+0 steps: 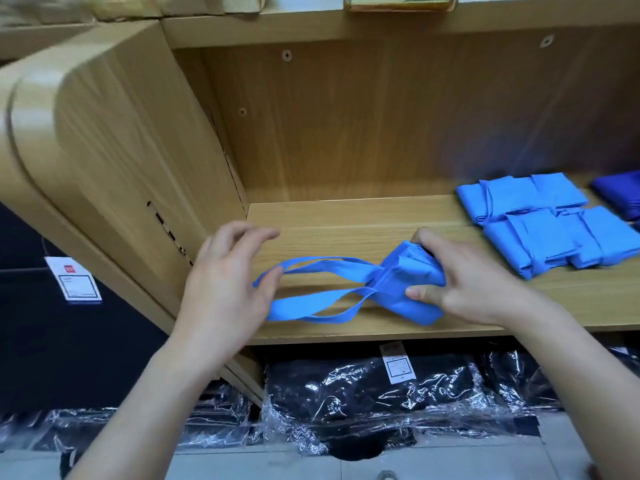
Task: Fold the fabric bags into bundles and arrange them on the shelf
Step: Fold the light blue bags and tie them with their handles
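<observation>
Spanning the view, the wooden shelf (346, 216) already carries a cluster of finished light-blue bundles (540, 220) to the right, with a darker blue one (620, 195) at the edge. Nearer the front edge, another light-blue fabric bag (412, 285) is folded into a wad but not yet tied. The right hand (460, 282) clasps that wad. The left hand (228, 285), fingers spread loosely, has its thumb against the loose straps (322, 271); whether it pinches them I cannot tell. Wrapping the straps and placing the bundle probably remain.

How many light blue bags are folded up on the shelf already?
4, at the shelf's right: back left, back right, front left, front right. More may lie off-frame.
</observation>
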A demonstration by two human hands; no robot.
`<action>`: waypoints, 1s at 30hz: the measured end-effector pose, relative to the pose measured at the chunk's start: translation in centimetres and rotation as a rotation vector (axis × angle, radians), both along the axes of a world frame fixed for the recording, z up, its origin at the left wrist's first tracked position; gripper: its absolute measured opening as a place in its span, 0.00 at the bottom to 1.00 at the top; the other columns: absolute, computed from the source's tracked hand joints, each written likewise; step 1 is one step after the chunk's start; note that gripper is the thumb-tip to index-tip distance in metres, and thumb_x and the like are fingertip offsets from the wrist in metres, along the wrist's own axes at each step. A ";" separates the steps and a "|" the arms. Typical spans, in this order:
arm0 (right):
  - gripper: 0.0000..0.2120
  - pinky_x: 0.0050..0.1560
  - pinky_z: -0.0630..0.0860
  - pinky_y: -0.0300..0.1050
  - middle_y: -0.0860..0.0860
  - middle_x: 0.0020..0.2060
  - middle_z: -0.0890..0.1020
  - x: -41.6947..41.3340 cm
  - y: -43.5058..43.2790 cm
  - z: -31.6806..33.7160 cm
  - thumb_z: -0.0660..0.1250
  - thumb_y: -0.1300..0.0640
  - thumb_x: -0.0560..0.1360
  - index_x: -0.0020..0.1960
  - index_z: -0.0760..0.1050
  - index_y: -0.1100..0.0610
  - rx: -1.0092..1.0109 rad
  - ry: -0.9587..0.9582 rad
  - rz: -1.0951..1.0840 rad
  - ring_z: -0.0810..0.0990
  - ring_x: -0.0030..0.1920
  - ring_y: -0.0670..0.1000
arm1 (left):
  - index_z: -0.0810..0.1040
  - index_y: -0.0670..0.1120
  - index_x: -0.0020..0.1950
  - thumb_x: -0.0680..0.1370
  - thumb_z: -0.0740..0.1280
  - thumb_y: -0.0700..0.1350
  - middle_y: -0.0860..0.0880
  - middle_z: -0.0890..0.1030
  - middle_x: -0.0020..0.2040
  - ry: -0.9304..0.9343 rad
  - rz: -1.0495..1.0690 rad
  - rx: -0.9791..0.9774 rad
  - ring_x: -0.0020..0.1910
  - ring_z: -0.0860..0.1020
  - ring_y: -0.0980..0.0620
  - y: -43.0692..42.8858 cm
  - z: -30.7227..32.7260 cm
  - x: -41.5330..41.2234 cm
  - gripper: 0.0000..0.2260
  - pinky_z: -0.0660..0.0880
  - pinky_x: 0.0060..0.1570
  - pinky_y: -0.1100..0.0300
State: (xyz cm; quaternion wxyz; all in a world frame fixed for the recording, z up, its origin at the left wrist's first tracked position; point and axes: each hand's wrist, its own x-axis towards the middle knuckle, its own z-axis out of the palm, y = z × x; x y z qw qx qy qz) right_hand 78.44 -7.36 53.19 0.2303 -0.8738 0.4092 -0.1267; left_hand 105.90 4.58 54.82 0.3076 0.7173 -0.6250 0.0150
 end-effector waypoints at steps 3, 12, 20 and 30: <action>0.18 0.35 0.63 0.37 0.43 0.35 0.72 0.9 1.1 0.7 0.71 0.52 0.74 0.47 0.60 0.48 -0.044 0.045 0.058 0.70 0.36 0.47 | 0.80 0.43 0.60 0.78 0.65 0.46 0.47 0.80 0.58 -0.223 -0.285 -0.157 0.57 0.78 0.46 0.2 1.4 -4.0 0.13 0.74 0.58 0.52; 0.15 0.47 0.71 0.53 0.47 0.42 0.75 1.9 4.0 2.9 0.63 0.46 0.77 0.52 0.62 0.54 -0.039 0.022 0.071 0.74 0.44 0.54 | 0.72 0.45 0.60 0.78 0.52 0.57 0.48 0.83 0.47 -0.277 -0.398 0.197 0.48 0.82 0.46 -3.0 -1.3 -6.8 0.21 0.70 0.63 0.43; 0.16 0.47 0.72 0.51 0.48 0.42 0.79 2.3 3.1 2.0 0.65 0.43 0.75 0.54 0.69 0.54 0.128 -0.150 0.046 0.76 0.43 0.51 | 0.66 0.50 0.73 0.77 0.61 0.62 0.51 0.78 0.62 -0.096 -0.410 0.315 0.61 0.75 0.49 -2.3 -0.6 -5.4 0.28 0.65 0.66 0.53; 0.14 0.56 0.72 0.52 0.44 0.49 0.79 -1.6 -1.0 1.4 0.70 0.57 0.75 0.57 0.71 0.49 0.092 -0.004 0.066 0.76 0.52 0.50 | 0.76 0.49 0.34 0.64 0.64 0.41 0.55 0.79 0.36 -0.133 -0.578 0.338 0.43 0.79 0.52 0.1 1.0 0.1 0.04 0.74 0.57 0.49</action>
